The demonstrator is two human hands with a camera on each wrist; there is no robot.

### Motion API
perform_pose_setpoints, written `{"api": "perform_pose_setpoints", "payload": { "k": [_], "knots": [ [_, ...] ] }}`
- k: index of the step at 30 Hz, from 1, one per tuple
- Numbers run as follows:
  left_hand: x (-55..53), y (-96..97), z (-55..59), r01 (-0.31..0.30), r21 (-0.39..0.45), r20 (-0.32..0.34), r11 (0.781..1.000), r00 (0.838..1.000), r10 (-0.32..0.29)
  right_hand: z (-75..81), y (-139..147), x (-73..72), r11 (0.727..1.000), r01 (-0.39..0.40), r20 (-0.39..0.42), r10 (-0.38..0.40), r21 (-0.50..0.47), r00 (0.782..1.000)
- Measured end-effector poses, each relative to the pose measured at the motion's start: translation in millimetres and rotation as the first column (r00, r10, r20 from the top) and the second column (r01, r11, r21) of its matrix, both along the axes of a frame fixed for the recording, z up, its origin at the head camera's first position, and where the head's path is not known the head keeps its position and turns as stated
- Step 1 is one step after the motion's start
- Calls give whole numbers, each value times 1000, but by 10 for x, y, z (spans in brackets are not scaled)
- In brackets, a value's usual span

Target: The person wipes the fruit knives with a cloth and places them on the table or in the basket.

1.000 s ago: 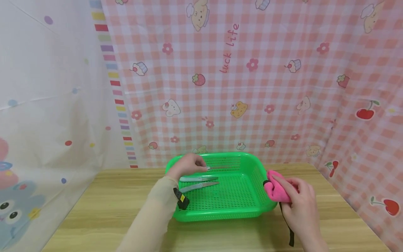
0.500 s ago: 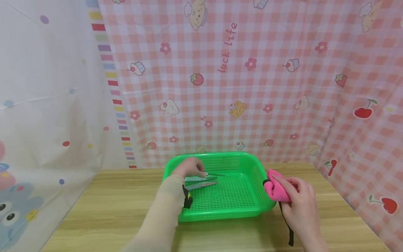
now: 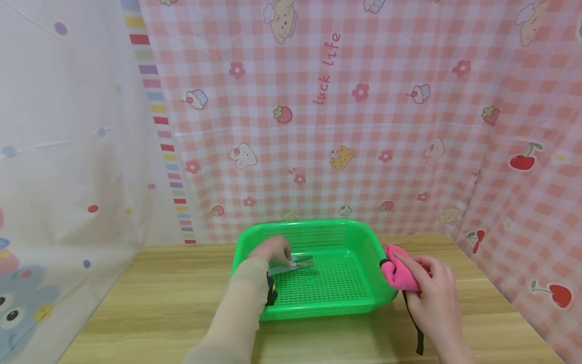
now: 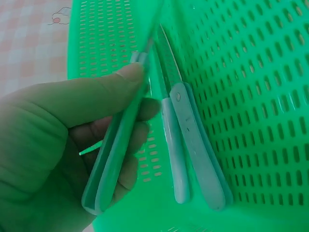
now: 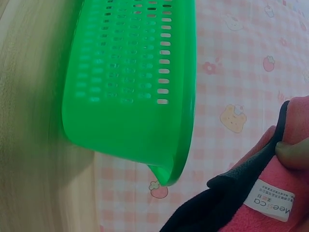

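My left hand (image 3: 273, 249) reaches into the green plastic basket (image 3: 318, 309). In the left wrist view it grips a folding knife (image 4: 116, 150) by its slotted pale-blue handle, thumb near the blade end. The blade is out, blurred and pointing away. Beside it on the basket floor lie two more pale-blue knives, a slimmer knife (image 4: 176, 159) and a broader folding knife (image 4: 200, 150), both with blades out. Right of the basket, my right hand (image 3: 434, 296) holds a bunched pink cloth (image 3: 400, 272). Black trim and a white label (image 5: 270, 200) show on that cloth in the right wrist view.
The basket stands on a wooden table (image 3: 173, 303) in front of a pink checked curtain (image 3: 309, 131). A white dotted curtain (image 3: 82, 167) hangs at the left. A black strap (image 3: 419, 338) dangles beside my right hand.
My left hand has lowered the folding knife from the basket's back side towards the other knives and nearer to me. My right hand holds the cloth in the same place.
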State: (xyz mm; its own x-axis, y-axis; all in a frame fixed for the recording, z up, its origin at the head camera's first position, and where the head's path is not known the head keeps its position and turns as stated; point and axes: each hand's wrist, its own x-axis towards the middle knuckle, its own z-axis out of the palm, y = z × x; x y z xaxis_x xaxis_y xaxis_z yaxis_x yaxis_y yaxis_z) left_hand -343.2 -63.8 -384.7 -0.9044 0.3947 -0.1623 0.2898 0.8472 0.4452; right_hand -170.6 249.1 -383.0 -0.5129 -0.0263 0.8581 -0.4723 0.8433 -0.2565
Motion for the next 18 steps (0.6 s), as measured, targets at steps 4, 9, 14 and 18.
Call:
{"api": "perform_pose_setpoints", "payload": {
  "k": [4,9,14,18],
  "knots": [
    [6,11,-25,5,-70,-1,998,1000,-5,-3,13,-3,1000,7,3,-7,-4,1000],
    [51,61,-20,31,-176,-3,984,999,-32,-5,35,-15,1000,4,-10,-4,-2,1000],
    [42,102,-46,71,-317,4,946,997,-73,-15,42,-25,1000,-14,-32,14,-5,999],
    [32,119,-70,83,-374,14,924,996,-84,-13,40,-22,1000,-5,-24,5,-10,1000]
  ]
}}
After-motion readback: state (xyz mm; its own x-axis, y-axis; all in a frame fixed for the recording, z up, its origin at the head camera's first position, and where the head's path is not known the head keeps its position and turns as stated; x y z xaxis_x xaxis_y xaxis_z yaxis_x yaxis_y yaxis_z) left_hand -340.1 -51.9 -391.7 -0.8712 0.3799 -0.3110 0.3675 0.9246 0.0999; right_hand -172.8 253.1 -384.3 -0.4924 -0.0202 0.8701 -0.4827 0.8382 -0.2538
